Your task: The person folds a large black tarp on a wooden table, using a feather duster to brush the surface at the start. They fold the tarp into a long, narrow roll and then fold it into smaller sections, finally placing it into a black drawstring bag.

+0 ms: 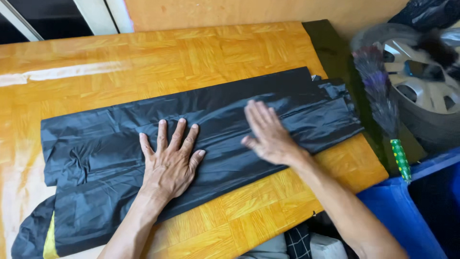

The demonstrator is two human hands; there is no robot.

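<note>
Orange parquet-patterned tabletop, glossy, filling most of the view; pale wall behind.

Item: black plastic bag, folded flat into a long band, lying on the tabletop. Long axis runs from lower left to upper right, the left end near the table's front corner, the right end close to its right edge, where crumpled layers show. Surface creased along its length. A strip of yellow shows beneath the lower-left end.

Left hand: flat, palm down, fingers spread wide, pressing on the middle of the bag. Holds nothing.

Right hand: open, fingers together and extended, resting on the bag just right of the left hand; blurred. Holds nothing.

Adjacent: feather duster with green handle, standing beyond the table's right edge; car wheel with silver rim behind it; blue bin at lower right.
</note>
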